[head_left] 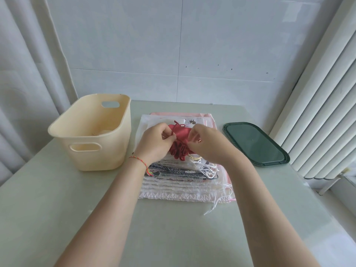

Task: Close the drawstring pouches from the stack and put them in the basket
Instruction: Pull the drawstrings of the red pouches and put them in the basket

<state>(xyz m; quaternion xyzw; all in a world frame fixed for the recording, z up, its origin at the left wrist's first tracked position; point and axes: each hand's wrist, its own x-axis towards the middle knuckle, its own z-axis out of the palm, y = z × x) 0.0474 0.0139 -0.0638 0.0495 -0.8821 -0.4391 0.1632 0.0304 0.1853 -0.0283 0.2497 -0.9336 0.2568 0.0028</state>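
Pale green table (173, 237) across the lower frame. Cream basket (90, 132) at centre left. Dark green lid (256, 143) at centre right. Stack of pouches (185, 182) at centre. Above it, left hand (156, 143) and right hand (208, 145), both pinching the red pouch (180, 149), its mouth gathered.

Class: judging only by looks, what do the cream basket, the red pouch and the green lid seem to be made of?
Cream basket: probably moulded plastic, smooth matte walls, cut-out handles.
Red pouch: soft, slightly shiny fabric, maybe satin; it gathers into folds.
Green lid: likely rigid plastic, glossy, reflecting light.
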